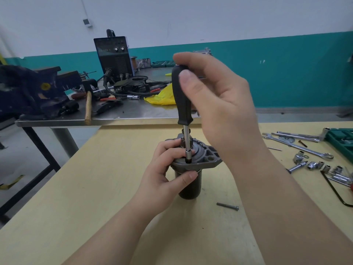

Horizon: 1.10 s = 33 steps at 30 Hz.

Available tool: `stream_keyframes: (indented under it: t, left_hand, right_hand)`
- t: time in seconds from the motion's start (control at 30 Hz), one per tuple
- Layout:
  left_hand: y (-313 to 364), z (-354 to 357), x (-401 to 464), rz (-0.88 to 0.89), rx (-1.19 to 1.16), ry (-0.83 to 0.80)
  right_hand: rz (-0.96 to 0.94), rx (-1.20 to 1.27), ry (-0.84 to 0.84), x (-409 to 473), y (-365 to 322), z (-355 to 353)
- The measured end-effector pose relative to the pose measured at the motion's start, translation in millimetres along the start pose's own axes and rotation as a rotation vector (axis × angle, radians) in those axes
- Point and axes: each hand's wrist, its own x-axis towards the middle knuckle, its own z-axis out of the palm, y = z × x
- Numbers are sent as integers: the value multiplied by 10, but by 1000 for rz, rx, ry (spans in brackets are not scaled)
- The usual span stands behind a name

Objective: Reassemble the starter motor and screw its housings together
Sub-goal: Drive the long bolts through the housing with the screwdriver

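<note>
The starter motor (191, 186) stands upright in the middle of the wooden table (76, 188), a dark cylinder with a grey cast end housing (207, 156) on top. My left hand (168, 173) wraps around the housing's near-left side, thumb against the cylinder. My right hand (219, 104) grips the black handle of a screwdriver (181, 96) from above. Its shaft points straight down, with the socket tip (188, 159) seated at the housing's front edge. A loose long bolt (227, 205) lies on the table to the right of the motor.
Wrenches (298, 145), several sockets (324, 167) and a green tool case (340, 140) lie at the table's right. Behind stands a metal bench (114, 119) with a blue vise (32, 90), a hammer (88, 108), a welding machine (113, 56) and a yellow bag (164, 96).
</note>
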Motion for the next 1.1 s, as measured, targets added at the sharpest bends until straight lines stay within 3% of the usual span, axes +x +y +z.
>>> stream_keyframes:
  t: [0.13,0.33,0.57,0.77,0.93,1.1]
  left_hand:
    - [5,-6,-2,-8,17,-6]
    - [-22,-45,1,17,116,-47]
    - [-17,-40,7,31,130,-48]
    - [-23,-47,3,17,133,-50]
    - [-33,-55,1,14,147,-60]
    - [-13,-51,10,20,152,-57]
  right_hand:
    - [48,83,-71,16,-10,-53]
    - [-44,-62,44,2,11,17]
    - [69,197,-123,-14,-29,-19]
    - [44,140,-42,4,16,-23]
    - [157,290,-105,12,-3,-77]
    - [147,275,-61,-11,-5,-29]
